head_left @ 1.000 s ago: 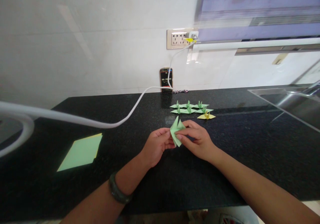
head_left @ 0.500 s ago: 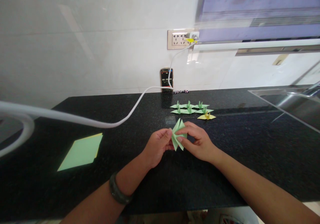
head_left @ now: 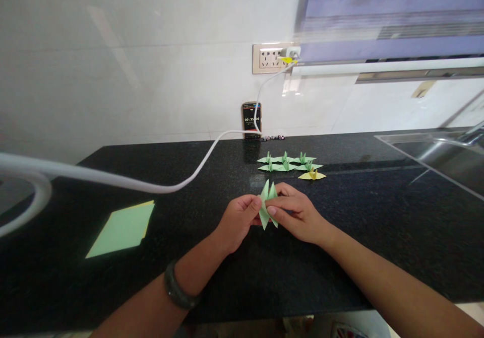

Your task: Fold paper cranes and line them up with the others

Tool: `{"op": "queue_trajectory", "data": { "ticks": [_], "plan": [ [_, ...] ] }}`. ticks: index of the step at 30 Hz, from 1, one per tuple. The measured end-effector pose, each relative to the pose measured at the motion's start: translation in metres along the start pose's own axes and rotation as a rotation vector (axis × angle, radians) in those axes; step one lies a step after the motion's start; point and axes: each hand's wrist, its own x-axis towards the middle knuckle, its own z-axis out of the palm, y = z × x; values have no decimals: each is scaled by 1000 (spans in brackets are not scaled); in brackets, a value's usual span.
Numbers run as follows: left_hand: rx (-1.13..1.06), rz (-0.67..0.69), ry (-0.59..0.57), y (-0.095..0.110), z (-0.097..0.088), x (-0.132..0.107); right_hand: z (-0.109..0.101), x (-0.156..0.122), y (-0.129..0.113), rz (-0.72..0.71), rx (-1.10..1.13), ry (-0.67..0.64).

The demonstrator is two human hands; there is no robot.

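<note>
A partly folded piece of light green origami paper is held above the dark counter, its points spread up and down. My left hand pinches its left side between thumb and fingers. From the right, my right hand grips the other side, thumb and index finger on the near face; its other fingers are partly hidden behind the paper. Just beyond the hands stand several green paper cranes in two rows, with one yellow paper crane at their near right.
A stack of green and yellow paper sheets lies on the black counter at left. A phone leans on the wall beneath a socket. A white cable crosses the left foreground. At right is a metal sink.
The green paper has been brought closer together and looks narrower, its two upper points nearer each other. My right hand has shifted slightly left. The cranes and sheets stay put.
</note>
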Motion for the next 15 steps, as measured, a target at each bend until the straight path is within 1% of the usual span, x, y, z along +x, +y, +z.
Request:
{"op": "queue_trajectory", "data": {
  "ticks": [8,15],
  "plan": [
    [114,-1,45,1,0,0,4,0,4,2,-39,41],
    [169,8,59,1,0,-1,5,-3,5,55,-64,51]
  ]
}}
